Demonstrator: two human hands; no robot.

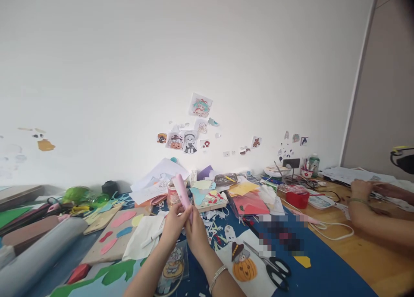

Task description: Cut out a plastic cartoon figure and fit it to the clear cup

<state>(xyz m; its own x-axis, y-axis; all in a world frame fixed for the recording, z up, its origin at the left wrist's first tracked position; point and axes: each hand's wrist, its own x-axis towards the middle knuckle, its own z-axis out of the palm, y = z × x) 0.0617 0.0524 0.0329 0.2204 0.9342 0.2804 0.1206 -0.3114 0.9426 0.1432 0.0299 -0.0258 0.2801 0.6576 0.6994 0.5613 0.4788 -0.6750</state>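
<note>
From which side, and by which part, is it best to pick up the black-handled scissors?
I would take the scissors by their black handle loops, coming from the near right, probably with the right hand once free: the loops face that way, while the blades point away and leftward over the white sheet.

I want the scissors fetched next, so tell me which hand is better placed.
Probably the right hand: the black-handled scissors lie on its side, while the left hand would likely cross the right forearm. Both hands are on the pink object, so the left would need to hold it.
</note>
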